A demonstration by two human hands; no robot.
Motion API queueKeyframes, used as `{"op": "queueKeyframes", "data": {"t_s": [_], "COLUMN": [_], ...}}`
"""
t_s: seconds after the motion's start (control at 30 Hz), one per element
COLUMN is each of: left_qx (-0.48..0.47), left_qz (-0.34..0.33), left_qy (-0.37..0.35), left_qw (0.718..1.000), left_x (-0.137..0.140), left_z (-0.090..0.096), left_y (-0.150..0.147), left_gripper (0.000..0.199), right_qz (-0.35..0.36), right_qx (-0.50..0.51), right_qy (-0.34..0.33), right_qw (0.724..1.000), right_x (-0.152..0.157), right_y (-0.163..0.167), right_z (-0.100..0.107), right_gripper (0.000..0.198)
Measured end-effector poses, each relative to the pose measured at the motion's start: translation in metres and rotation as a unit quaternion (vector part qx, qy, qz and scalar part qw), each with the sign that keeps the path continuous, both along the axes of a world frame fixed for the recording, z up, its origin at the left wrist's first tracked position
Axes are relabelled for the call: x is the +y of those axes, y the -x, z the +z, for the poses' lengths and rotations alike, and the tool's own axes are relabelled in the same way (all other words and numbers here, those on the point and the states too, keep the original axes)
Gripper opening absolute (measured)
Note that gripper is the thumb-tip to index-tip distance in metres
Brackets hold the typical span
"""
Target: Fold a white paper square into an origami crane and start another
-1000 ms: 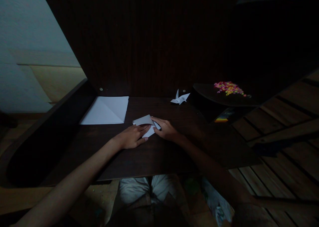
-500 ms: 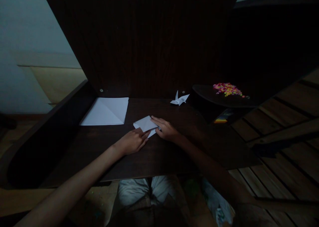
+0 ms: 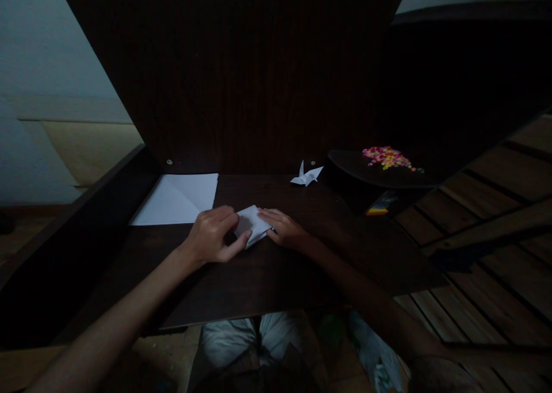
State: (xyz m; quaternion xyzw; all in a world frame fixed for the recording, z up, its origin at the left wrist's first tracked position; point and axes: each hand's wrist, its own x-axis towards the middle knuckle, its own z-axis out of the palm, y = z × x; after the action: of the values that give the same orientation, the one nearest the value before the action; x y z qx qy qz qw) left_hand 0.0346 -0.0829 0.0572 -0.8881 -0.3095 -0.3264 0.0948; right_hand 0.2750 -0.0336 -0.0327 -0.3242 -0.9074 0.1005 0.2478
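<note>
A small folded sheet of white paper [image 3: 252,220] lies on the dark desk between my hands. My right hand [image 3: 284,229] grips its right corner, fingers on top and thumb at the lower edge. From the left, my left hand [image 3: 215,235] holds the paper too, its fingers curled at the left edge and its thumb against the near edge. The undersides of the folds are hidden. Behind my right hand stands a white paper crane [image 3: 307,177]. Larger sheets of white paper [image 3: 176,200], the top one creased diagonally, lie beyond my left hand.
Small colourful pieces [image 3: 388,158] are heaped on a dark curved shelf [image 3: 357,171] at the right. Below it is an object with yellow and red stripes [image 3: 377,210]. A dark panel [image 3: 241,82] rises behind the desk, and a side board [image 3: 77,237] bounds the left.
My left hand has moved up and left, from the paper's near flap to its left edge, with the thumb spread from the fingers. The lower flap now lies closer under the top layer.
</note>
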Motion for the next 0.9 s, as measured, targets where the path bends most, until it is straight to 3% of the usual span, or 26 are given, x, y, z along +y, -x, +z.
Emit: {"op": "queueKeyframes", "data": {"t_s": [0.13, 0.27, 0.37, 0.5, 0.9], "left_qx": [0.052, 0.186, 0.247, 0.281, 0.261], "left_qz": [0.071, 0.066, 0.050, 0.056, 0.042], "left_qy": [0.099, 0.237, 0.289, 0.303, 0.238], "left_qw": [0.991, 0.951, 0.924, 0.909, 0.934], "left_x": [0.020, 0.037, 0.046, 0.049, 0.048], "left_z": [0.003, -0.018, -0.030, -0.034, -0.045], "left_y": [-0.007, -0.018, -0.022, -0.024, -0.027], "left_gripper": [0.033, 0.083, 0.091, 0.096, 0.091], "right_qz": [0.001, 0.004, 0.007, 0.005, 0.003], "right_qx": [-0.003, -0.002, 0.001, 0.002, -0.007], "right_qy": [0.002, -0.010, -0.016, -0.012, 0.050], "right_qw": [1.000, 1.000, 1.000, 1.000, 0.999], "right_x": [0.001, 0.002, 0.003, 0.003, -0.003], "right_y": [-0.001, -0.001, -0.001, -0.001, -0.005], "right_z": [-0.001, -0.003, -0.004, -0.005, 0.009], "right_gripper": [0.055, 0.055, 0.053, 0.053, 0.061]}}
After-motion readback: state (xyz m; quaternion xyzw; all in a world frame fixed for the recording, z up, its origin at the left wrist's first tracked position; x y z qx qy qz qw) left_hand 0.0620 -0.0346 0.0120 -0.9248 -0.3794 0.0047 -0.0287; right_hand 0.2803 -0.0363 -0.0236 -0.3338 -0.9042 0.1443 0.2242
